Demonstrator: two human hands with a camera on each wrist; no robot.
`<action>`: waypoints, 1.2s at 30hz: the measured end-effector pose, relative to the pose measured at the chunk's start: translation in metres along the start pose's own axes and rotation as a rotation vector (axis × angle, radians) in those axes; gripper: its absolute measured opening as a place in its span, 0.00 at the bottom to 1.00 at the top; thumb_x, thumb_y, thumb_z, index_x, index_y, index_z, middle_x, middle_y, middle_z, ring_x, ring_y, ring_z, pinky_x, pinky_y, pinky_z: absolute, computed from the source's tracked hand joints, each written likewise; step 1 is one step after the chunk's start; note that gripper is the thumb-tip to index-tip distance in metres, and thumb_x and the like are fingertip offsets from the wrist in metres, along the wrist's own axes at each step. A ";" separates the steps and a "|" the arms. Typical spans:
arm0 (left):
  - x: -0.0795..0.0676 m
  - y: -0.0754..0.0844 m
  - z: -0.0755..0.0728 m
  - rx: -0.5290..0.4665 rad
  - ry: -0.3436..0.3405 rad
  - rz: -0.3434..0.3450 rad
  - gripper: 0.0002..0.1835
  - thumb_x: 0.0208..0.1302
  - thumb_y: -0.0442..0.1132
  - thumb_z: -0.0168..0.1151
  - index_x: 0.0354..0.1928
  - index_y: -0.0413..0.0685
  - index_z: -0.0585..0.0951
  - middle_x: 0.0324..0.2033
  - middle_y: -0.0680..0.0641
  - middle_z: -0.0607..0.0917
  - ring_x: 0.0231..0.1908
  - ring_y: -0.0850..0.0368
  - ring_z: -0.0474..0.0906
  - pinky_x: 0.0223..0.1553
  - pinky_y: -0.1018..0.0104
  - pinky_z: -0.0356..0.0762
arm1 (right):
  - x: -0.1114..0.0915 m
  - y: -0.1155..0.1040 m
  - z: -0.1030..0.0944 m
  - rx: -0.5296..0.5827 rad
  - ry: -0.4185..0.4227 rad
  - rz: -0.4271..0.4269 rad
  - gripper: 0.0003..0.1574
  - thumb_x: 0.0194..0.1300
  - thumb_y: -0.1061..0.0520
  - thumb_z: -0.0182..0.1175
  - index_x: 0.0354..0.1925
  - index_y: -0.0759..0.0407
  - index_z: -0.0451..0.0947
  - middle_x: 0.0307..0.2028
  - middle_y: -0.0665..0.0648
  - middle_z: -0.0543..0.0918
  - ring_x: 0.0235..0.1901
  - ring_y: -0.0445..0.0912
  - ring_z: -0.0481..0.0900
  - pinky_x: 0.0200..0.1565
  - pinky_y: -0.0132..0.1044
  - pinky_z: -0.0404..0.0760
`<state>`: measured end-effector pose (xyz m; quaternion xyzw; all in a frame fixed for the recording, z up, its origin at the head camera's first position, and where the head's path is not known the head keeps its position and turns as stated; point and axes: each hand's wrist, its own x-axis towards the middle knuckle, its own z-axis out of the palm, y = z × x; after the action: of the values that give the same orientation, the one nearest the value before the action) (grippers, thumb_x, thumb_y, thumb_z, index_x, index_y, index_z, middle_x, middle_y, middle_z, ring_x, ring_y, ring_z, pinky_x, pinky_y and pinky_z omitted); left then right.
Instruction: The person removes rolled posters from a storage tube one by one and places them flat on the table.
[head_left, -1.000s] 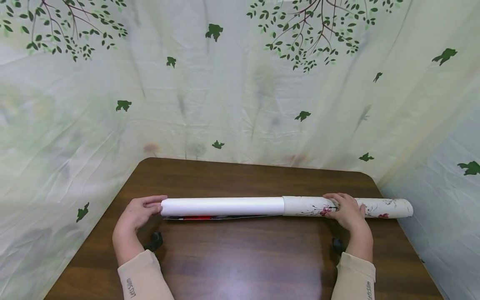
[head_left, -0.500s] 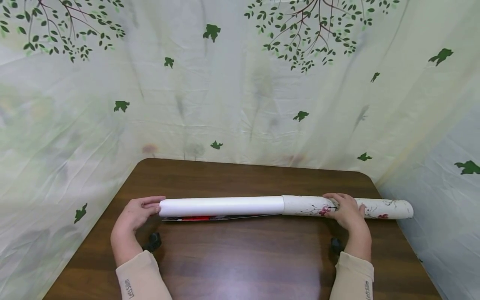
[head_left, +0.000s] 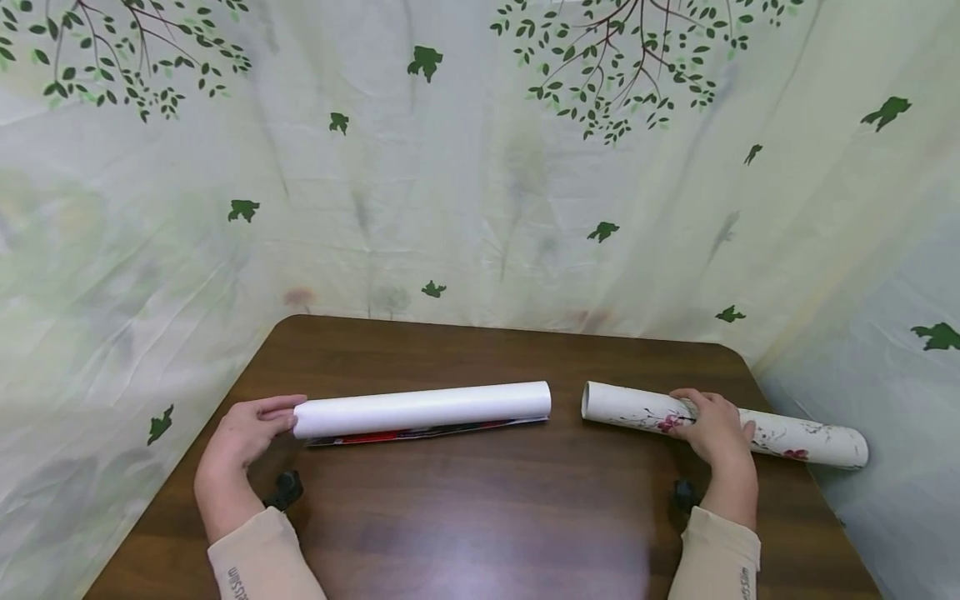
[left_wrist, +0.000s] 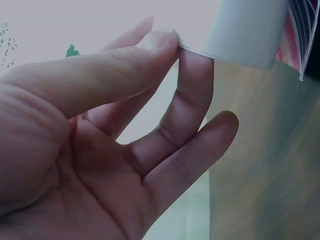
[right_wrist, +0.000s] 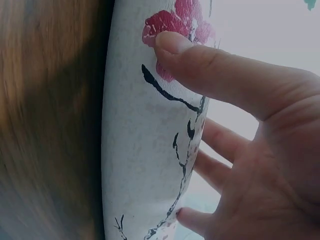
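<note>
A brown wood-grained table (head_left: 465, 500) with rounded far corners shines palely toward its front. Whether the white-backed paper roll (head_left: 423, 407) and the white cylindrical tube (head_left: 637, 407) printed with pink flowers rest on it cannot be told.

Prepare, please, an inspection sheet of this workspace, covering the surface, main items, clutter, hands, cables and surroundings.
Surface: brown wood-grain table, shiny on the person's side.
Main items: white roll, a red-and-dark printed edge showing below; flower-patterned tube, apart from the roll, its right end past the table edge in the head view.
Clutter: nothing seen.
Hands: left hand holds the roll's outer end; right hand grips the tube; small black devices at the wrists.
Cables: nothing seen.
Surroundings: pale hanging cloth with green leaf print.
</note>
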<state>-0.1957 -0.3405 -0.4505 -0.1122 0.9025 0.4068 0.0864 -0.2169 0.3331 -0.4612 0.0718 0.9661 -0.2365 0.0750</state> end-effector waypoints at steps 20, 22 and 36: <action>0.013 0.011 0.023 0.041 -0.050 0.078 0.23 0.75 0.40 0.65 0.69 0.43 0.80 0.64 0.29 0.82 0.64 0.33 0.77 0.64 0.39 0.75 | 0.004 -0.018 0.018 -0.018 0.130 0.079 0.38 0.74 0.50 0.65 0.78 0.49 0.66 0.74 0.78 0.61 0.75 0.80 0.48 0.68 0.88 0.37; 0.013 0.013 0.025 0.043 -0.048 0.084 0.23 0.75 0.40 0.65 0.69 0.43 0.81 0.64 0.29 0.83 0.64 0.34 0.77 0.64 0.39 0.75 | 0.004 -0.019 0.020 -0.018 0.151 0.091 0.38 0.74 0.51 0.65 0.77 0.49 0.67 0.74 0.78 0.62 0.75 0.79 0.49 0.68 0.88 0.37; 0.022 0.029 0.038 0.056 -0.052 0.138 0.22 0.75 0.38 0.66 0.67 0.44 0.82 0.61 0.31 0.86 0.61 0.38 0.81 0.60 0.46 0.79 | 0.016 -0.035 0.036 -0.015 0.293 0.178 0.37 0.73 0.51 0.67 0.75 0.48 0.69 0.70 0.79 0.65 0.72 0.78 0.54 0.68 0.86 0.42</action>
<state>-0.2227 -0.2963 -0.4597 -0.0367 0.9166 0.3890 0.0846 -0.2344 0.2877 -0.4798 0.1901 0.9583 -0.2087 -0.0454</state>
